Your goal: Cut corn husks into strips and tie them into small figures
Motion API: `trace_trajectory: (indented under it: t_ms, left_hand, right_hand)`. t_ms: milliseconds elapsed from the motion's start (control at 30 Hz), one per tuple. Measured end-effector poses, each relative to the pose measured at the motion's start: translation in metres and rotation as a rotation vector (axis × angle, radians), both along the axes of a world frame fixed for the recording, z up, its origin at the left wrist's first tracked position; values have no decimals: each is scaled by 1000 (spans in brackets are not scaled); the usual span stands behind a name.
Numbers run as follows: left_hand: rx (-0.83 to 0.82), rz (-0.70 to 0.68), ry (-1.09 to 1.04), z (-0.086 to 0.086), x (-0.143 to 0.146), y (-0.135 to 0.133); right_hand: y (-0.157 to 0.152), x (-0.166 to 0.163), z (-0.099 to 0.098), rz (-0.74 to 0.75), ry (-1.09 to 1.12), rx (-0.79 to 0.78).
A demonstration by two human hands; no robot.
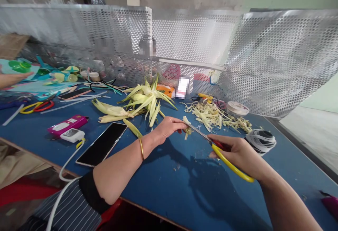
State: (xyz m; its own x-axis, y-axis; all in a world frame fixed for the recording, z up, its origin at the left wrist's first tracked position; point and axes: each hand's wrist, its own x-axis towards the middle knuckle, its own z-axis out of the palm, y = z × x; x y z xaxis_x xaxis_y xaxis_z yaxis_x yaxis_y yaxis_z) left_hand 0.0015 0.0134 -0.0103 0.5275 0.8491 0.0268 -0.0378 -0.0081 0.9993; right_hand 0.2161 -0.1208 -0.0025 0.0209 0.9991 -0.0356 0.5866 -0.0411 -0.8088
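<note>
My left hand (169,127) pinches a small piece of pale corn husk (187,125) just above the blue table (163,185); a gold bangle sits on that wrist. My right hand (236,152) grips scissors (211,141) with yellow and red handles, and the blades point left and meet the husk piece at my left fingers. Whole green-yellow husks (144,102) lie in a bundle behind my left hand. A heap of cut husk shreds (216,116) lies behind the scissors.
A phone (102,143), a pink power bank (68,123) and a white device with a cable (72,135) lie at left. A roll of white band (261,139) and a tape roll (237,108) sit right. A perforated metal screen (200,44) backs the table. Another person's hand (12,78) shows far left.
</note>
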Motion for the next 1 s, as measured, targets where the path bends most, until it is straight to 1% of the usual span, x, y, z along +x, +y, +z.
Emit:
trace_trajectory:
  t_ms: [200, 433, 500, 600, 667, 733, 800, 867, 1000]
  left_hand:
    - [-44, -44, 61, 2, -2, 0]
    - [-35, -64, 80, -1, -3, 3]
    - [-33, -55, 72, -1, -3, 3]
    - [-74, -36, -8, -3, -1, 3]
    - [-174, -30, -102, -4, 0, 2]
    - [-309, -30, -205, -4, 1, 1]
    - [-420, -37, -306, -3, 3, -1]
    - [-486, -52, -385, -1, 3, -4]
    - [-533, -83, -460, 1, 4, -9]
  right_hand:
    - [0, 3, 2, 15, -113, 19]
    - [2, 5, 1, 60, -190, 78]
    - [4, 6, 0, -8, -243, 128]
    - [6, 7, -1, -206, -403, 209]
    - [9, 7, -1, -313, -570, 204]
    - [11, 7, -1, -342, -746, 153]
    - [13, 5, -2, -313, -886, 90]
    - [14, 3, -6, -260, -963, 44]
    - [16, -1, -16, -126, -980, 19]
